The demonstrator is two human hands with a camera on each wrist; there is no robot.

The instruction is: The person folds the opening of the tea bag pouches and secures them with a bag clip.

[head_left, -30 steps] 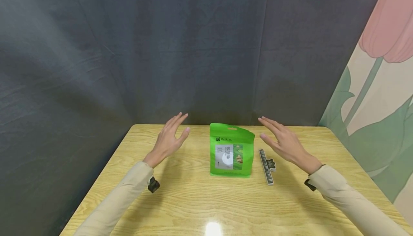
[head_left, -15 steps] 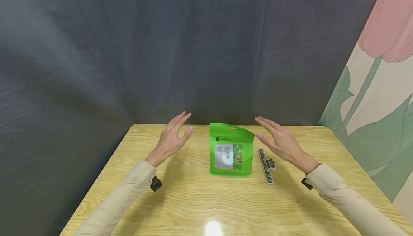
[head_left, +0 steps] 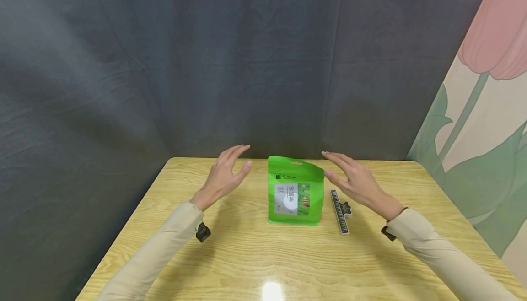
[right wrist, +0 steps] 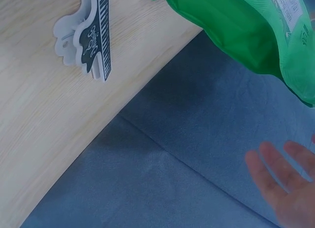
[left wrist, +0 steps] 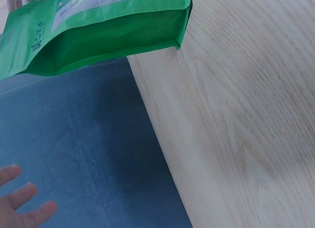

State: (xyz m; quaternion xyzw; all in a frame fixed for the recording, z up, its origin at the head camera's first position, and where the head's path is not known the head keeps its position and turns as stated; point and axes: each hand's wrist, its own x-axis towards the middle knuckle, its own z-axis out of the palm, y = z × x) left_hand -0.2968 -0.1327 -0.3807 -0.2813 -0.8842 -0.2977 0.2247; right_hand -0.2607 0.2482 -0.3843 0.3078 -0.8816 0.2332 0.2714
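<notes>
A bright green tea pouch (head_left: 295,205) with a grey label and a hang hole stands upright on the table. To its left my left hand (head_left: 222,175) is raised with fingers extended, holding nothing and apart from the pouch. My right hand (head_left: 358,180) hovers on the other side, fingers straight, its thumb tip right at the pouch's upper right edge in the head view. Just below that hand lies a bag clip (head_left: 340,213) with a piano-key pattern and a dark scalloped handle. The right wrist view shows the clip (right wrist: 91,41) close up, beside the green pouch (right wrist: 236,31).
The light wooden table (head_left: 247,264) has its far edge against a dark curtain (head_left: 247,63). On the right is a wall (head_left: 486,122) painted with a pink tulip. A dark wrist camera (head_left: 202,232) sits under the left cuff.
Both hands have moved inward toward the pouch, the left one rightward and the right one leftward. The pouch and the bag clip have stayed in place.
</notes>
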